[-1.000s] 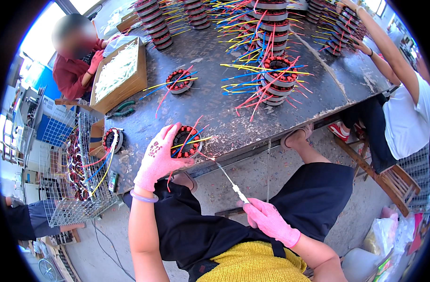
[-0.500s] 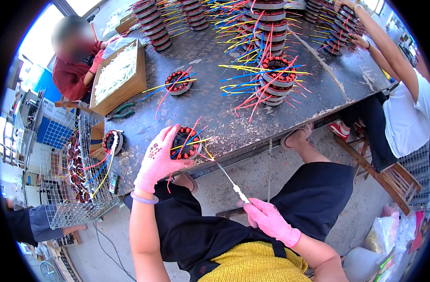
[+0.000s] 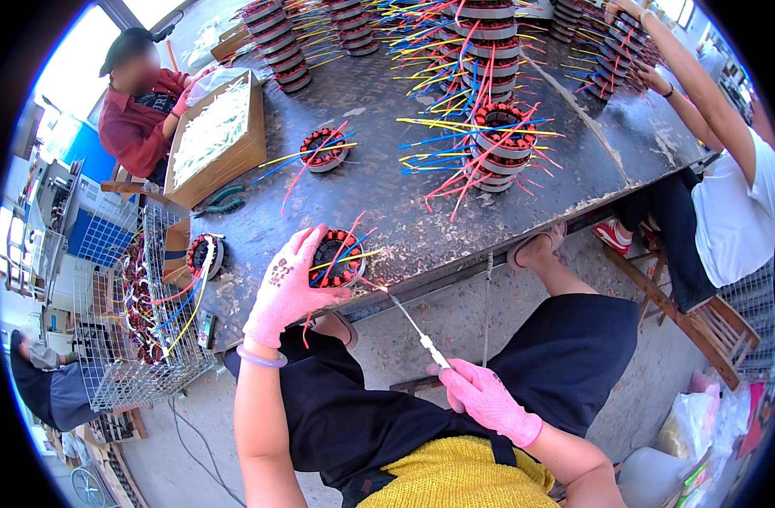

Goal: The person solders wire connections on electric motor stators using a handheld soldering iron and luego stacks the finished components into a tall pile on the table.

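At the table's near edge my left hand [image 3: 279, 292], in a pink glove, is closed around the side of a motor stator [image 3: 346, 275]. This ring has red-wrapped coils, and red, blue and yellow lead wires stick out of it. In my gloved right hand [image 3: 487, 400] is a slender tool [image 3: 432, 348] with a white handle and a long thin metal stem. Its tip meets the end of a red lead beside the stator, where a small orange glow shows. A second stator [image 3: 324, 157] lies farther back, and another [image 3: 204, 256] at the left.
Tall stator stacks [image 3: 495, 144] with splayed wires stand on the dark table [image 3: 379, 182]. Dark-handled pliers [image 3: 222, 201] lie by a cardboard box [image 3: 250, 148] of white pieces. A wire basket [image 3: 150, 356] adjoins the left edge. Co-workers sit at the far left and right.
The tool's tip has shifted slightly, from by a yellow lead's end to a red one, with a brighter glow. My left hand keeps the stator in place. The far-left co-worker's head has moved.
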Demonstrator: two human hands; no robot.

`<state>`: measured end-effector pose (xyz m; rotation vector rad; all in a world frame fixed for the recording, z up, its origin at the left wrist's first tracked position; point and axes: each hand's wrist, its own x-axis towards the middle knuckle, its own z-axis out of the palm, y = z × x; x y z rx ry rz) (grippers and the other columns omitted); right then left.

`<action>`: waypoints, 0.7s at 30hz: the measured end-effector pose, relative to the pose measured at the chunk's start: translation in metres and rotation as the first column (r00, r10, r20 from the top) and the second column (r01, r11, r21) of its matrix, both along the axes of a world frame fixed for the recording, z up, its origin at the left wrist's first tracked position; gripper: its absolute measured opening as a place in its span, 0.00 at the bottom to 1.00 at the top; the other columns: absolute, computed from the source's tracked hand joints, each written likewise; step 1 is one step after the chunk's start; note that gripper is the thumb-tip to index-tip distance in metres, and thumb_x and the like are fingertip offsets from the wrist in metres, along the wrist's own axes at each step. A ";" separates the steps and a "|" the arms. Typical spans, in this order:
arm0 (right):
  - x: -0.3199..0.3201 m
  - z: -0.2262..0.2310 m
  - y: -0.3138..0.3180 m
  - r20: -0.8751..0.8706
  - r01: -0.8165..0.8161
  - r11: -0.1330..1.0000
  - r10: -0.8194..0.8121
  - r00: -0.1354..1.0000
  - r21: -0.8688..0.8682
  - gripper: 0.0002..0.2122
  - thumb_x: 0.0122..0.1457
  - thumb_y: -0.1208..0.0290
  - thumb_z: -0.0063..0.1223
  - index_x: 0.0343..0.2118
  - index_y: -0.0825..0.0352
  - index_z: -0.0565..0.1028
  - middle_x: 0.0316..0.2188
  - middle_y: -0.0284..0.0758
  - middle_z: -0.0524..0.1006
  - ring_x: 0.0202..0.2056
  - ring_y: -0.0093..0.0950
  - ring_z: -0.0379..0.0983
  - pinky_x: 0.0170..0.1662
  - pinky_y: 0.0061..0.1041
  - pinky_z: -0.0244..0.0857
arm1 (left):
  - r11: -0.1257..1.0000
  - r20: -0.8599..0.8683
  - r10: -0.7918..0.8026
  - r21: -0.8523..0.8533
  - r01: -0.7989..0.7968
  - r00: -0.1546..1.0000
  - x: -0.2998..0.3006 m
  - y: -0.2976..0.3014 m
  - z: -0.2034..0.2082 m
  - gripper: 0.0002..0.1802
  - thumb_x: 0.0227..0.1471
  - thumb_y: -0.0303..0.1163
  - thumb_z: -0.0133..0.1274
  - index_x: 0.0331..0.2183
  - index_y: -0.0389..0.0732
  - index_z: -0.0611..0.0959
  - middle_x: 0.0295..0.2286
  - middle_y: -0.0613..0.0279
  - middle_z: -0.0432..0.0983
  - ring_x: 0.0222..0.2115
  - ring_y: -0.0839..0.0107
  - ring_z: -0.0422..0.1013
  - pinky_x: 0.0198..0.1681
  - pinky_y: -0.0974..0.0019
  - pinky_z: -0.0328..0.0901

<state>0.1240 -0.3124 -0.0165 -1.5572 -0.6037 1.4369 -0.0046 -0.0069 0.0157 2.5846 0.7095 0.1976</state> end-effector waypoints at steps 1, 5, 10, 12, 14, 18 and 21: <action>0.000 -0.001 0.000 0.003 -0.002 1.000 0.002 1.000 -0.001 0.16 0.69 0.62 0.41 0.49 0.70 0.74 0.19 0.30 0.69 0.21 0.20 0.66 0.27 0.24 0.62 | 1.000 0.002 -0.001 0.006 0.001 1.000 0.000 0.000 0.000 0.55 0.32 0.40 0.73 0.60 0.33 0.67 0.56 0.47 0.65 0.58 0.52 0.64 0.61 0.58 0.59; -0.001 -0.002 0.000 -0.004 0.011 1.000 -0.011 1.000 0.017 0.17 0.69 0.62 0.42 0.49 0.70 0.74 0.18 0.31 0.70 0.21 0.20 0.67 0.28 0.24 0.62 | 1.000 0.003 -0.003 0.007 0.003 1.000 -0.001 0.000 -0.001 0.55 0.32 0.40 0.73 0.60 0.33 0.67 0.56 0.47 0.65 0.58 0.52 0.64 0.61 0.58 0.59; 0.001 0.001 0.000 0.011 -0.004 1.000 0.004 1.000 0.009 0.18 0.69 0.61 0.41 0.49 0.70 0.74 0.18 0.31 0.70 0.21 0.20 0.67 0.28 0.24 0.62 | 1.000 -0.002 -0.004 -0.004 0.004 1.000 0.000 0.000 0.000 0.54 0.32 0.39 0.73 0.60 0.33 0.67 0.56 0.46 0.65 0.58 0.51 0.64 0.62 0.57 0.59; 0.000 -0.004 -0.002 -0.006 0.010 1.000 -0.010 1.000 0.023 0.18 0.69 0.60 0.41 0.49 0.70 0.74 0.18 0.31 0.70 0.21 0.20 0.67 0.28 0.24 0.62 | 1.000 0.005 -0.009 -0.011 0.009 1.000 0.000 0.000 0.000 0.54 0.32 0.40 0.73 0.60 0.33 0.67 0.56 0.46 0.65 0.58 0.51 0.64 0.62 0.57 0.59; -0.001 -0.004 -0.002 -0.028 0.021 1.000 -0.021 0.999 0.019 0.18 0.69 0.61 0.41 0.50 0.70 0.74 0.19 0.29 0.69 0.21 0.19 0.65 0.27 0.22 0.60 | 1.000 0.006 -0.008 -0.006 0.008 1.000 0.000 0.000 -0.001 0.54 0.32 0.40 0.73 0.60 0.33 0.67 0.56 0.46 0.65 0.58 0.51 0.64 0.62 0.58 0.59; -0.002 -0.005 -0.002 -0.071 0.047 0.999 -0.045 0.996 0.022 0.18 0.70 0.63 0.43 0.52 0.71 0.74 0.19 0.25 0.67 0.22 0.16 0.61 0.27 0.18 0.56 | 1.000 0.002 -0.007 -0.003 0.007 1.000 0.000 0.000 0.001 0.54 0.32 0.40 0.73 0.60 0.32 0.67 0.56 0.46 0.65 0.58 0.51 0.64 0.61 0.58 0.59; -0.002 -0.006 -0.003 -0.049 0.047 0.999 -0.046 0.998 0.025 0.17 0.69 0.62 0.42 0.50 0.70 0.74 0.19 0.28 0.68 0.22 0.18 0.65 0.28 0.22 0.60 | 0.999 0.028 -0.026 0.037 0.025 0.999 -0.002 0.003 -0.005 0.55 0.32 0.47 0.72 0.60 0.34 0.67 0.55 0.46 0.66 0.55 0.49 0.66 0.59 0.56 0.61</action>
